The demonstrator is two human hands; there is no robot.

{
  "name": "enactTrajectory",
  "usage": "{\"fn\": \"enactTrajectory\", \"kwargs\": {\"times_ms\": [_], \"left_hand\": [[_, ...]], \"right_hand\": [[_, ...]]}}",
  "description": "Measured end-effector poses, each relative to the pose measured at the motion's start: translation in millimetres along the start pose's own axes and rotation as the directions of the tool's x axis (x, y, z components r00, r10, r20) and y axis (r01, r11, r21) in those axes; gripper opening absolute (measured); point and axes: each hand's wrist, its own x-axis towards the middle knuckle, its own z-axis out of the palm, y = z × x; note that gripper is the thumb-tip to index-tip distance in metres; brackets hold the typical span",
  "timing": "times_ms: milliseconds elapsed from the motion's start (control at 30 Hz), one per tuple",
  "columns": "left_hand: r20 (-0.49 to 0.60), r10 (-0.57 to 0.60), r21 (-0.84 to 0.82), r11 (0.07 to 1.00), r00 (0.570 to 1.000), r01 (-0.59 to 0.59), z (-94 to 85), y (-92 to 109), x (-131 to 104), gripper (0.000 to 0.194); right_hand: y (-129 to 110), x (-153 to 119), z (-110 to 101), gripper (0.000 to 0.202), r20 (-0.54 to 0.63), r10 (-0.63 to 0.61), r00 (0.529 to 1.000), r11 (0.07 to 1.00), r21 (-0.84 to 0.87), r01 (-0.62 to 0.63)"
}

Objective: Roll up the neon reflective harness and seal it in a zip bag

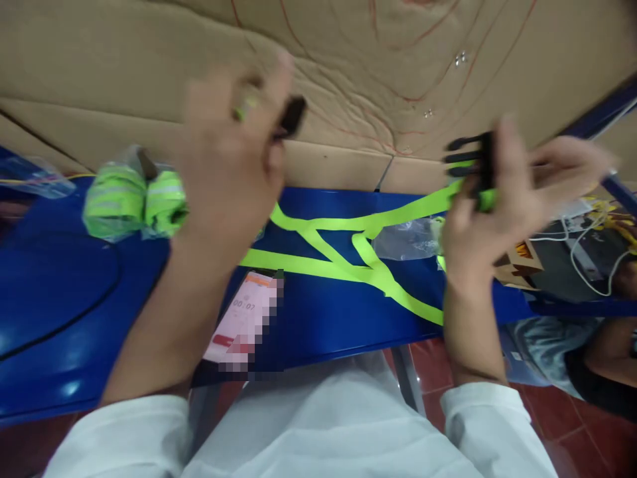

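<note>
Raised above the blue table, my left hand [229, 146] is blurred, its fingers closed round a black buckle half [292, 117]. My right hand [512, 192] pinches a black pronged buckle half [480, 162] between thumb and finger, prongs pointing left. Bright yellow-green webbing straps [343, 224] run between the hands and sag onto the table, crossing in its middle. Another length of the same strap [308, 265] lies nearer to me. The two buckle halves are well apart.
A phone [243, 318] lies near the table's front edge [318, 358]. Bagged rolls of yellow-green strap [117, 199] sit at left, a clear plastic bag [405, 239] right of centre. Cardboard [338, 139] stands behind. Another person's arm [610, 358] shows at right.
</note>
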Motion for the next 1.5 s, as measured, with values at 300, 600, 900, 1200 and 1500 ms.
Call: {"fn": "enactTrajectory", "kwargs": {"times_ms": [300, 600, 900, 1200, 1500], "left_hand": [[0.087, 0.071, -0.173, 0.983, 0.994, -0.055, 54.4, 41, -18, 0.065], [0.111, 0.041, -0.269, 0.963, 0.993, -0.010, 56.1, 43, -15, 0.062], [0.006, 0.055, -0.316, 0.947, 0.998, -0.051, 58.8, 41, -18, 0.059], [0.065, -0.019, -0.270, 0.962, 0.998, 0.036, 59.2, 36, -12, 0.062], [0.038, 0.054, -0.283, 0.958, 0.998, -0.041, 63.6, 47, -18, 0.056]], "right_hand": [[-46, -35, 86, 0.062, 0.307, -0.031, 0.951, 0.973, 0.226, -0.041], [-58, -29, 99, 0.065, 0.325, -0.040, 0.945, 0.961, 0.270, -0.052], [-49, -30, 106, 0.067, 0.362, -0.055, 0.931, 0.954, 0.295, -0.059], [-35, -29, 113, 0.068, 0.318, -0.042, 0.947, 0.960, 0.275, -0.050], [-62, -36, 112, 0.065, 0.378, -0.069, 0.923, 0.951, 0.304, -0.053]]}}
